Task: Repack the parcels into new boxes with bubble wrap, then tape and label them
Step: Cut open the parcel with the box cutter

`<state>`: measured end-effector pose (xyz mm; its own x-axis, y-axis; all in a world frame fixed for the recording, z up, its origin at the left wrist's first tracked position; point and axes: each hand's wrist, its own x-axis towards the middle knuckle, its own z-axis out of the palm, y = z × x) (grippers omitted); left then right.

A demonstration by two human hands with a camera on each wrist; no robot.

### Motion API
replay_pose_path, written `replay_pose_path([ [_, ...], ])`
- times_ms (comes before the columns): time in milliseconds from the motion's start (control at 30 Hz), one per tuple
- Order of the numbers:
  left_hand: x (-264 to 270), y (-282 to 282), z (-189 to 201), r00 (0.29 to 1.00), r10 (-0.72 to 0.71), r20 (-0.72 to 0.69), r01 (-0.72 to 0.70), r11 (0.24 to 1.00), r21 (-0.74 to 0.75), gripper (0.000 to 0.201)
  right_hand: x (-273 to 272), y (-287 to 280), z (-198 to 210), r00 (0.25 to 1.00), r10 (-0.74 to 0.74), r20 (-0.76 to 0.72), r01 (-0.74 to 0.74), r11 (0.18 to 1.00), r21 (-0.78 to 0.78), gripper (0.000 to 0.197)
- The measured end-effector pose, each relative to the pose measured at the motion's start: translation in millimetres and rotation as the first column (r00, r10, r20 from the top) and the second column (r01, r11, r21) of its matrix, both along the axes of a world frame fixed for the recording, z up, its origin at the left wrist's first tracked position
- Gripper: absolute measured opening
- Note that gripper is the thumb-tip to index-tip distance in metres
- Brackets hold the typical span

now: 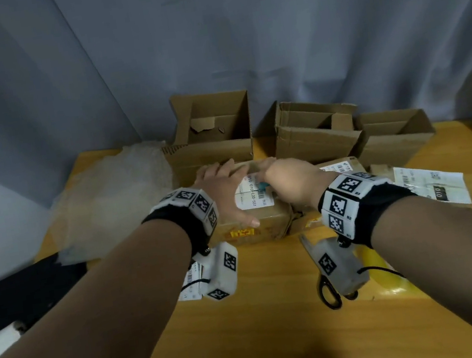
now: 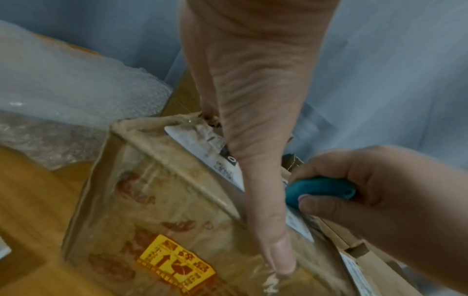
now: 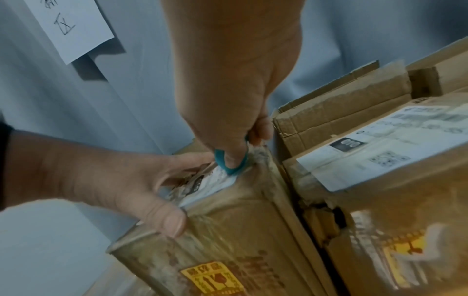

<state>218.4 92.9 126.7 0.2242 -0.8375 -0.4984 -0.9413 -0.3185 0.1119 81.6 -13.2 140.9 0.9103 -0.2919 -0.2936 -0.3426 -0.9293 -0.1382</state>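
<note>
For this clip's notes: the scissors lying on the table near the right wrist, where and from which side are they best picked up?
Probably by the black handle loops, coming from above on the near side. The scissors lie flat on the table with the loops toward the person and the blade end pointing away toward the parcels, partly hidden under the right wrist camera. The loops look open and free to grab.

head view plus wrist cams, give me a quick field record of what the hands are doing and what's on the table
left hand: spread on top of the taped parcel, thumb down its near face, steadying it
right hand: grips a teal cutter at the parcel's shipping label
second parcel: close beside the first, on its right, labelled
empty boxes: three open cartons at the back
bubble wrap: back left
scissors: near right
loose labels: right
table: wooden
</note>
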Motion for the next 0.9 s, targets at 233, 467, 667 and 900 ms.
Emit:
replay_pose_path([
  [233,-1.8,-3.6,8.1,0.999,0.026,-0.021,-0.027,0.998,-0.058,0.116,-15.3,-8.1,-1.0,0.999,-0.02,0.043,0.021,0.999,-0.031,0.039],
  [467,-0.1,0.4,3.0,0.997,0.047,-0.06,-0.053,0.994,-0.1,0.119,-28.0,-22.2,-0.3,0.996,-0.048,0.069,0.051,0.998,-0.037,0.036],
  [667,3.3,2.5,-2.8,0.993,0.061,-0.1,-0.074,0.989,-0.128,0.119,-30.5,-37.9,0.6,0.982,-0.186,-0.044,0.186,0.983,-0.002,0.033],
  [900,5.2,0.4,-5.0,0.994,0.054,-0.094,-0.066,0.989,-0.135,0.119,-42.9,-33.4,-3.9,0.717,-0.676,0.172,0.583,0.716,0.385,0.036],
])
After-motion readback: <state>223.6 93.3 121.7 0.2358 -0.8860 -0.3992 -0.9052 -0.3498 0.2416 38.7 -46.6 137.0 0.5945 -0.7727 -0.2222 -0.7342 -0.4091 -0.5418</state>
